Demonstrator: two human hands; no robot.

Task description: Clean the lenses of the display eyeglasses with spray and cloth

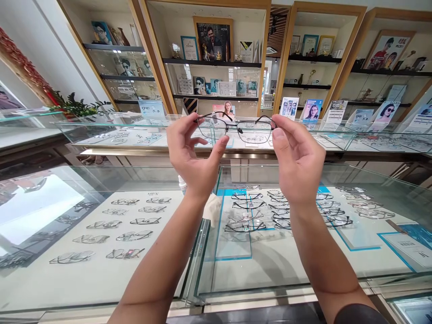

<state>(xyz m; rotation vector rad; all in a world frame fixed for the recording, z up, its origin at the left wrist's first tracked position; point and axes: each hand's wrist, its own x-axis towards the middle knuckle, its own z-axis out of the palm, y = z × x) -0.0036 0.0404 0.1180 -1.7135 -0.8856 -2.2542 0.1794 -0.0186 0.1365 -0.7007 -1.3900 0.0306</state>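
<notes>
Near counter: glass display cases [270, 270], rows of spectacles [249, 204] inside
Left hand [192, 157]: grasping one end of the dark-rimmed eyeglasses [239, 130], thumb raised
Right hand [299, 166]: thumb and forefinger pinching the other end
Eyeglasses: held up between both hands, above the cases
Back wall: shelves [212, 63], framed poster [215, 38]

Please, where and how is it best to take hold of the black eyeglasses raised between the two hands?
Take the black eyeglasses by the frame's outer corners, one hand from each side, as the left hand and right hand do. The frame spans crosswise between them, and thin-rimmed lenses fill its middle, so an edge grip would probably avoid smudging.
</notes>
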